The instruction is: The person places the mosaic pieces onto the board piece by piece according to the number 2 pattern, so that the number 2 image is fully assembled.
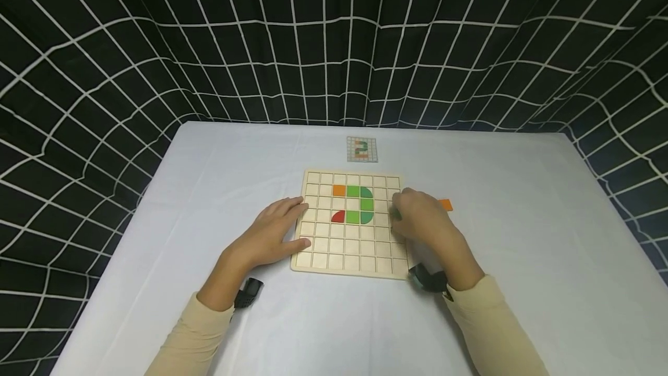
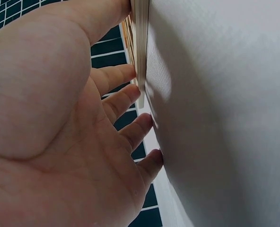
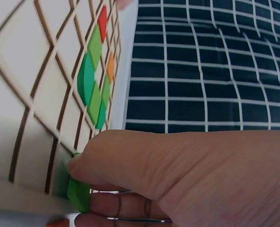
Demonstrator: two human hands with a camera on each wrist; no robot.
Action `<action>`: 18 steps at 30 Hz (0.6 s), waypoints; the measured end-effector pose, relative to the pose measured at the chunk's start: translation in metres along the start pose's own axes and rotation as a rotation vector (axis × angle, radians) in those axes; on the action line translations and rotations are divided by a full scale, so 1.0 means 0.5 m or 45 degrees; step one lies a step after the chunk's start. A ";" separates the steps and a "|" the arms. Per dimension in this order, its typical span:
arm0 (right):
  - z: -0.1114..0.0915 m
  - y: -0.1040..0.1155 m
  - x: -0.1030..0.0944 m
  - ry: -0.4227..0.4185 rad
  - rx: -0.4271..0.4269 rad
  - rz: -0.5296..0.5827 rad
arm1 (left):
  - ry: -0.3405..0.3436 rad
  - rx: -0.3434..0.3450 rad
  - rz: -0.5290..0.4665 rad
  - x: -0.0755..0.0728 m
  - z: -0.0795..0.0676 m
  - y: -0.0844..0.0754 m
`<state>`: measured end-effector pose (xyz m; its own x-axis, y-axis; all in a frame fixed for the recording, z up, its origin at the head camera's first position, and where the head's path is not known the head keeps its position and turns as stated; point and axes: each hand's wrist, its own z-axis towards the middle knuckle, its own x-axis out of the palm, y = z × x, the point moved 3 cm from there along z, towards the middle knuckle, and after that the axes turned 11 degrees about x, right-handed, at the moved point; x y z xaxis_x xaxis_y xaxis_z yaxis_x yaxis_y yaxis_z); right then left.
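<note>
A wooden grid board [image 1: 334, 254] lies on the table, with orange, green and red tiles set in its squares. Among them are an orange square tile [image 1: 339, 190], a red quarter-round tile [image 1: 338, 216] and a green square tile [image 1: 367, 205]. My left hand [image 1: 266, 234] rests at the board's left edge, fingers spread and fairly straight, thumb on the rim. Over the right edge, my right hand [image 1: 421, 216] pinches a green tile [image 3: 78, 194] between thumb and fingers, seen in the right wrist view. Most of that tile is hidden from the head view.
A small pattern card [image 1: 362, 149] with a colored figure on a grid lies behind the board. An orange piece [image 1: 446, 205] sits on the white table [image 1: 235, 161] beyond my right hand. Dark curtains [image 1: 334, 45] with white grid lines surround the table.
</note>
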<state>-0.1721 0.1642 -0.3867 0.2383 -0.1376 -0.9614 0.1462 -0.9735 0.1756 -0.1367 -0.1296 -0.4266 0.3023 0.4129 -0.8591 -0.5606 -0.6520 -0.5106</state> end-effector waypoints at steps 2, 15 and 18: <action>-0.005 0.010 0.001 0.007 0.005 -0.007 | -0.001 0.003 0.004 0.001 0.000 0.001; -0.026 0.063 0.013 0.019 -0.017 -0.087 | -0.017 0.011 -0.001 0.004 0.000 0.007; -0.028 0.069 0.017 -0.008 -0.026 -0.076 | -0.012 0.006 -0.004 0.005 0.000 0.007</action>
<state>-0.1513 0.1320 -0.3860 0.2229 -0.0809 -0.9715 0.1795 -0.9761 0.1224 -0.1379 -0.1310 -0.4304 0.2965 0.4210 -0.8573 -0.5635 -0.6477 -0.5129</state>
